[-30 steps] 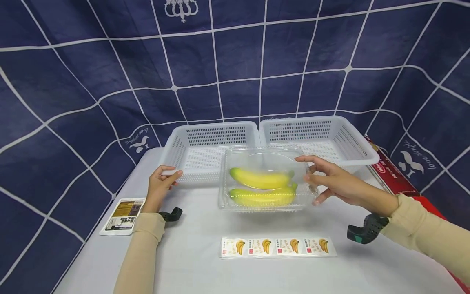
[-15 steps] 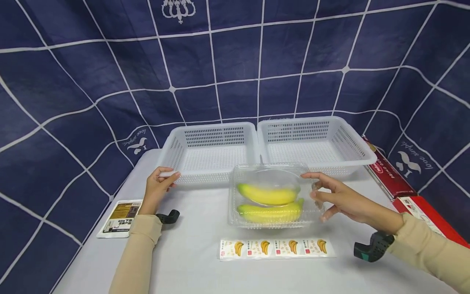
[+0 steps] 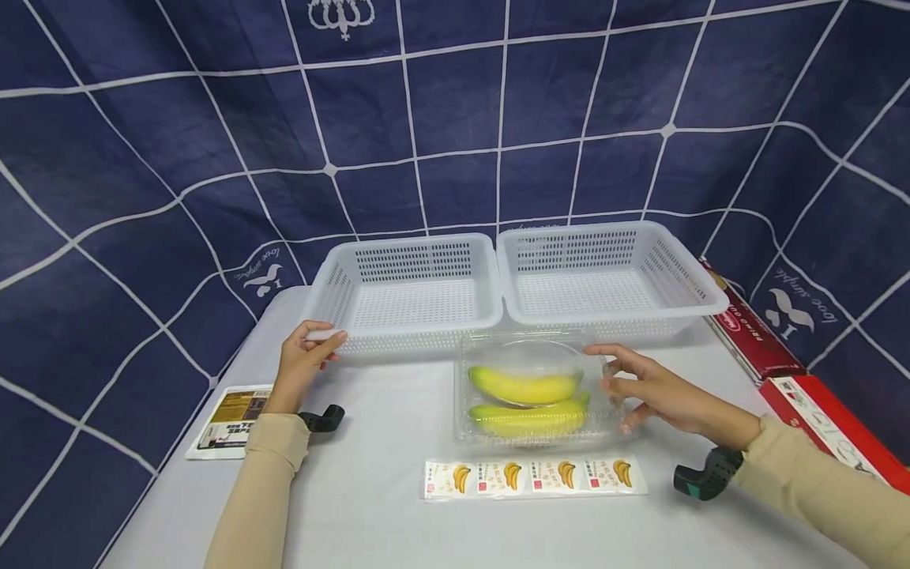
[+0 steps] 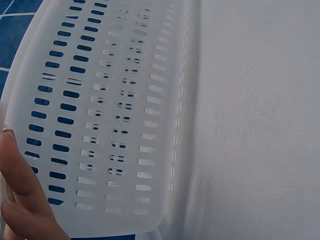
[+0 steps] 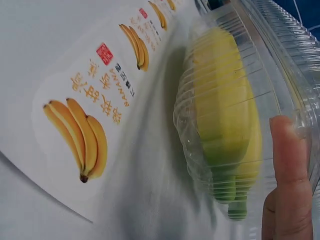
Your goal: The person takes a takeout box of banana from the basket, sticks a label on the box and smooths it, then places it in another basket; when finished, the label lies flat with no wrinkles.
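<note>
Two bananas lie side by side inside a lidded clear plastic box, in front of the baskets. My right hand grips the box's right end, thumb and fingers spread along its edge. In the right wrist view a finger presses against the clear wall, and the bananas' green ends show through. At the left, my left hand pinches the front left rim of a white perforated basket. The left wrist view shows that basket's slotted wall beside the fingers.
A strip of banana stickers lies in front of the box. A second white basket stands at the back right. A flat packet lies at the left; a dark red box and a red-and-white box line the right edge.
My right hand has brought the box of bananas down and towards me, from overlapping the baskets to just behind the sticker strip. My left hand stays at the basket rim.
</note>
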Action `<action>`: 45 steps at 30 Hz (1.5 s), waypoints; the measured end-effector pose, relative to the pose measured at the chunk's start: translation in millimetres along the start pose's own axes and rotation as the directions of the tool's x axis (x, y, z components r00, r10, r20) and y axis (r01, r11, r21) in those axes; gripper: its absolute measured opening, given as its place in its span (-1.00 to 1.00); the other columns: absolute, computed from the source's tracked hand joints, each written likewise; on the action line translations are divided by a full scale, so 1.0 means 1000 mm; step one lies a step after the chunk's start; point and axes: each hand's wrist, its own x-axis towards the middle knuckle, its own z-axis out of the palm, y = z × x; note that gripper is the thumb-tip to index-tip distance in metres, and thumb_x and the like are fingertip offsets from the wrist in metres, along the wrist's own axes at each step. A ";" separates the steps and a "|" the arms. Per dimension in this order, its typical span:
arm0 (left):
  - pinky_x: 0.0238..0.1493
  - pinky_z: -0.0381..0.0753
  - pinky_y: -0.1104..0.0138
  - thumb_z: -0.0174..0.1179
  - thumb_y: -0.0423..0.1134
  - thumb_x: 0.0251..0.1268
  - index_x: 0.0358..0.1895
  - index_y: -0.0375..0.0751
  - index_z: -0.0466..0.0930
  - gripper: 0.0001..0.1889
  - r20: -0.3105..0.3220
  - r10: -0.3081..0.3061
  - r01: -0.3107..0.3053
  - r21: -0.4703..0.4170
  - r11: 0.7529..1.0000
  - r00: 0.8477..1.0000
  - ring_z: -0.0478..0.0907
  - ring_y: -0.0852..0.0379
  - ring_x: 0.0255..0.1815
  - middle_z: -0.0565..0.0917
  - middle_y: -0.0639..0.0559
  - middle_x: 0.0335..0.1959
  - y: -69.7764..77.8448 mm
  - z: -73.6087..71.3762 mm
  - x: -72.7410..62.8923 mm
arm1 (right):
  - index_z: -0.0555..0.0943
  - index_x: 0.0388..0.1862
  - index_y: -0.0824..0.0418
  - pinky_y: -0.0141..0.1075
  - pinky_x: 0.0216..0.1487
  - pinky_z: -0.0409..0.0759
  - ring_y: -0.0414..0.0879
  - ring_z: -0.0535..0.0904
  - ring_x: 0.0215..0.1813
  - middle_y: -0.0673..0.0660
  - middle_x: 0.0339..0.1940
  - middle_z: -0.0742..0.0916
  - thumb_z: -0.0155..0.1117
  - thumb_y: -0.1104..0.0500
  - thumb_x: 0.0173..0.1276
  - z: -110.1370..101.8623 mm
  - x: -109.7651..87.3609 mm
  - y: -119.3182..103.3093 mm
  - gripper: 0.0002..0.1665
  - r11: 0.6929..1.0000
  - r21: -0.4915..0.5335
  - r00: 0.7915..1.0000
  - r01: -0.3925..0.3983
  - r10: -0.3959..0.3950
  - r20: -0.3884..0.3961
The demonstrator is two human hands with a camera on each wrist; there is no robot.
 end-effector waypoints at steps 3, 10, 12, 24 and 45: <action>-0.37 0.54 0.43 0.45 -0.18 0.48 0.22 -0.19 0.54 -0.60 0.005 -0.009 0.009 0.000 1.000 1.000 0.66 0.35 -0.48 0.76 0.24 -0.49 0.000 0.000 0.001 | 0.46 0.48 -0.37 -0.09 -0.34 0.81 -0.10 0.58 -0.28 0.28 0.09 0.37 0.14 0.23 0.71 -0.002 0.005 0.003 -0.43 1.000 0.012 1.000 -0.016 0.016 0.008; -0.30 0.56 0.42 0.42 -0.14 0.52 0.39 -0.27 0.45 -0.46 0.045 -0.027 0.026 0.029 0.999 0.999 0.64 0.38 -0.44 0.74 0.30 -0.44 0.003 -0.001 0.002 | 0.41 0.58 -0.21 -0.07 -0.31 0.82 0.00 0.57 -0.18 0.30 0.11 0.37 0.16 0.21 0.72 -0.002 0.012 0.007 -0.42 0.999 0.010 0.999 -0.041 0.041 -0.013; -0.30 0.56 0.42 0.42 -0.13 0.52 0.41 -0.26 0.44 -0.44 0.054 -0.034 0.032 0.030 0.999 0.998 0.64 0.38 -0.44 0.73 0.30 -0.42 0.004 -0.001 0.002 | 0.38 0.62 -0.12 -0.08 -0.32 0.82 0.04 0.55 -0.10 0.31 0.11 0.37 0.18 0.21 0.71 -0.001 0.013 0.007 -0.39 0.999 0.004 0.999 -0.047 0.047 -0.028; -0.27 0.58 0.42 0.30 -0.15 0.62 0.71 -0.14 0.12 -0.23 0.098 -0.023 0.014 0.092 0.996 0.995 0.67 0.34 -0.39 0.76 0.20 -0.29 0.013 -0.004 -0.012 | -0.12 0.83 0.15 -0.05 -0.15 0.81 0.10 0.63 0.00 0.51 0.37 0.35 0.22 0.08 0.72 -0.001 0.007 0.003 -0.02 0.990 -0.125 0.996 -0.061 0.051 -0.075; -0.09 0.64 0.23 0.37 -0.18 0.56 0.56 -0.25 0.41 -0.38 0.359 0.141 -0.288 0.397 0.872 0.922 0.71 0.00 -0.08 0.81 -0.18 0.04 0.051 -0.002 -0.083 | 0.62 0.21 0.53 -0.50 0.05 0.68 -0.29 0.75 0.04 -0.24 0.09 0.77 0.24 0.54 0.51 0.026 -0.016 -0.032 -0.67 0.833 -0.395 0.868 0.388 -0.474 -0.148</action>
